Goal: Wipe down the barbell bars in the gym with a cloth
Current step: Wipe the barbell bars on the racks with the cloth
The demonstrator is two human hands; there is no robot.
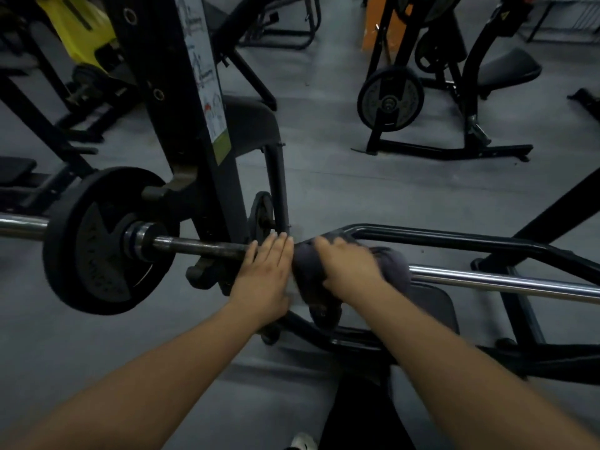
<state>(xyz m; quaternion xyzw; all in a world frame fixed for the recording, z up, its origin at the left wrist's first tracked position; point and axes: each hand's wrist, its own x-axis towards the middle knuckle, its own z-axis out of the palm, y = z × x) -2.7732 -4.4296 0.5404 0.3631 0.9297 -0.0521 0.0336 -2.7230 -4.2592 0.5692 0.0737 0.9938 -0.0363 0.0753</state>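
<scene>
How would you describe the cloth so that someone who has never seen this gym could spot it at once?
Find the barbell running across the middle, a black weight plate on its left end. Follow the bar rightward: the cloth lies over it under the right hand, beside the left hand. It is the only soft, crumpled dark grey thing among hard metal.

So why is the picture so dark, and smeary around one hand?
Head view: the gym is dimly lit, so colours look murky; the right hand and cloth are motion-blurred, while the left hand is sharper; the chrome bar catches a bright glare streak; the wide lens bends straight lines near the edges.
</scene>
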